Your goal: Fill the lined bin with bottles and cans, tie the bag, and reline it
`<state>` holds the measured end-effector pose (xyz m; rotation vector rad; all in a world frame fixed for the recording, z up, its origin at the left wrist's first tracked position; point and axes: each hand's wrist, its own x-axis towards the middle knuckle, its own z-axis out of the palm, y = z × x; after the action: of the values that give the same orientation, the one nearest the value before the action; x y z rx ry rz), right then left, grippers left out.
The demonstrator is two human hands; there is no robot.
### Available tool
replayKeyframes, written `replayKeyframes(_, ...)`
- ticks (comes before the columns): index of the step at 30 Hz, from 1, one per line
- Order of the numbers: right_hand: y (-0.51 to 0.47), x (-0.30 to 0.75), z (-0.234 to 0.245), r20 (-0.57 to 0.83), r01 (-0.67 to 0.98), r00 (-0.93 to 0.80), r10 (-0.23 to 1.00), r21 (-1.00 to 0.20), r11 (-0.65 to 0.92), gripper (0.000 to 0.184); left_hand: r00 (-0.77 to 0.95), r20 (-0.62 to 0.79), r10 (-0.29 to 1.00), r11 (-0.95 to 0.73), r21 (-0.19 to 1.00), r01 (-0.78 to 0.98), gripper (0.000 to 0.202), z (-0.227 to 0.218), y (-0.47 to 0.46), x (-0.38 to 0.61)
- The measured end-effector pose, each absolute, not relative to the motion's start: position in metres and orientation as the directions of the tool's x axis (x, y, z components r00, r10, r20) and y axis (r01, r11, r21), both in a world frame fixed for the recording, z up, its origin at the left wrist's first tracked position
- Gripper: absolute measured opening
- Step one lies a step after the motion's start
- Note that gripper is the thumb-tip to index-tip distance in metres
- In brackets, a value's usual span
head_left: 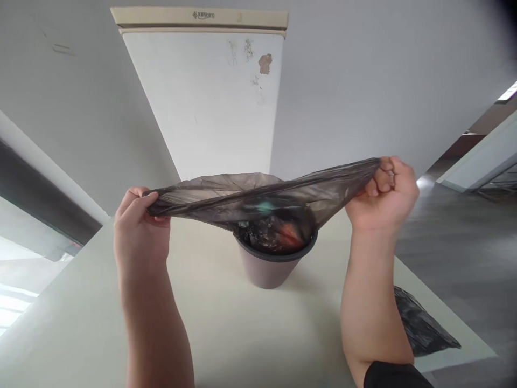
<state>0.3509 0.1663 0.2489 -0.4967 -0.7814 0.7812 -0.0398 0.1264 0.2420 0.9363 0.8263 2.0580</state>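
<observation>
A thin black garbage bag (226, 200) is stretched wide above a trash can (269, 269), its lower part inside the can. The can is pinkish-brown with a dark rim and stands upright. My left hand (141, 221) pinches one end of the bag's mouth between thumb and fingers. On the other side my right hand (385, 194) is closed round the opposite end, a little higher than the left. Through the sheer film, items with green and orange-red patches show inside the bag, too blurred to name.
The can stands on a pale table (226, 334). Another black plastic bag (426, 323) lies near the table's right edge, partly behind my right forearm. A white refrigerator (210, 102) with peeled spots stands behind the table, against a grey wall (347, 81).
</observation>
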Motion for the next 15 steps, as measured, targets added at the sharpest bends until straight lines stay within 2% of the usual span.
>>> replayKeyframes(4,0.157,0.361,0.253,0.444,-0.274,0.446,0.777,-0.759,0.591,0.032,-0.539,0.329,0.775,-0.557,0.759,-0.338,0.022,0.237,0.138,-0.036)
replayKeyframes(7,0.153,0.367,0.249,0.432,0.016,0.339,0.836,-0.891,0.454,0.026,-0.542,0.324,0.775,-0.558,0.753,-0.348,0.014,0.238,0.14,-0.035)
replayKeyframes(9,0.152,0.369,0.243,0.338,0.249,0.232,0.912,-0.927,0.28,0.035,-0.54,0.266,0.798,-0.472,0.833,-0.288,0.015,0.239,0.134,-0.043)
replayKeyframes(11,0.154,0.372,0.238,0.208,0.416,0.192,0.959,-0.902,0.113,0.05,-0.493,0.162,0.855,-0.238,0.966,-0.096,0.041,0.236,0.12,-0.058)
replayKeyframes(13,0.156,0.374,0.235,0.101,0.527,0.136,0.986,-0.85,0.014,0.053,-0.396,0.064,0.916,0.016,0.98,0.197,0.056,0.231,0.105,-0.074)
replayKeyframes(14,0.156,0.375,0.234,0.052,0.571,0.075,0.996,-0.821,0.0,0.051,-0.337,0.074,0.939,0.031,0.955,0.296,0.057,0.227,0.099,-0.08)
replayKeyframes(15,0.156,0.376,0.235,0.018,0.602,0.005,1.0,-0.798,0.012,0.049,-0.263,0.14,0.955,-0.046,0.941,0.335,0.055,0.223,0.095,-0.081)
